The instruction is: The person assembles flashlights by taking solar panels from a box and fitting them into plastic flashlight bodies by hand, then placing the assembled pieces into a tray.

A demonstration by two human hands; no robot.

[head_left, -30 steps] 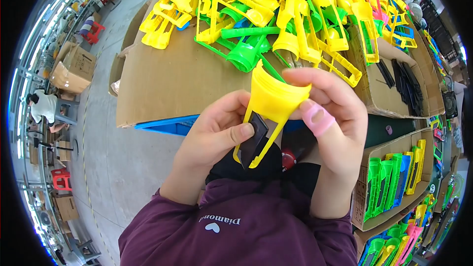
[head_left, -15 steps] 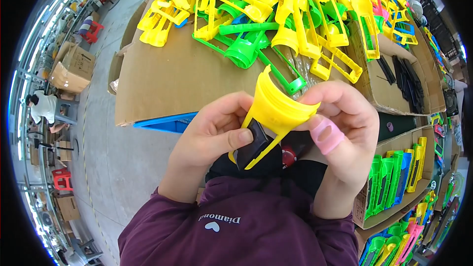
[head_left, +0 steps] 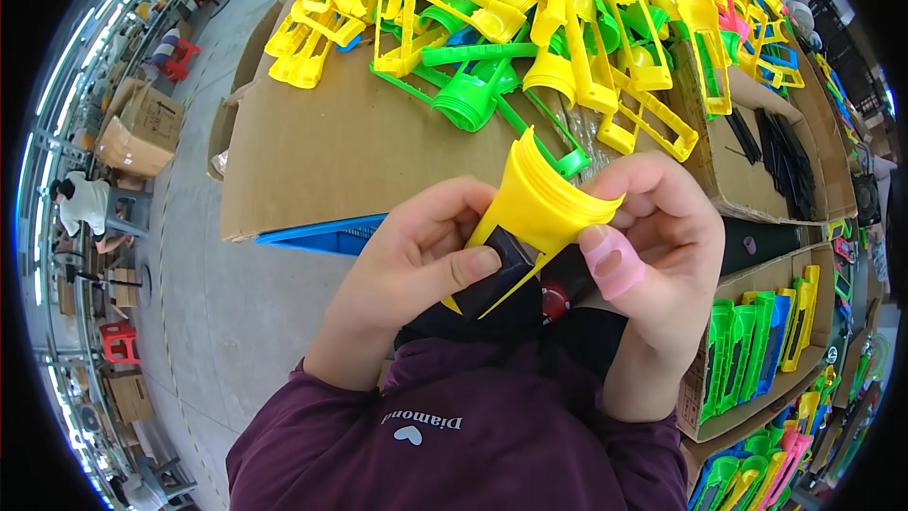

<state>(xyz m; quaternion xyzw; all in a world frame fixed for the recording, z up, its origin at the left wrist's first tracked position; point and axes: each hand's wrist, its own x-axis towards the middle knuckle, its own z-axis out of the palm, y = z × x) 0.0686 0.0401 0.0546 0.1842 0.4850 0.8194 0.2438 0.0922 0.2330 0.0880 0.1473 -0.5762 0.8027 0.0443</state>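
Note:
Between my hands, above my lap, is a yellow plastic housing (head_left: 534,199) with a flared, ridged round end turned up and away from me. A dark, glossy black strip (head_left: 509,260) sits in its open lower frame. My left hand (head_left: 426,251) is closed round the frame's side, its thumb pressing on the black strip and its fingers mostly hidden behind. My right hand (head_left: 662,237) pinches the rim of the flared end between thumb and fingers. A pink finger cover with a hole in it is on the right thumb.
Loose yellow and green housings (head_left: 463,95) are heaped on a cardboard surface (head_left: 331,151) ahead. At right, one box (head_left: 823,180) holds black strips (head_left: 785,161); another (head_left: 757,279) holds upright coloured housings. A blue crate (head_left: 322,237) shows beneath the cardboard. A person (head_left: 85,203) sits far left.
The yellow housing has shifted slightly right and tilted a little, both hands moving with it. My left thumb has slid right with the black strip. Both grips remain closed.

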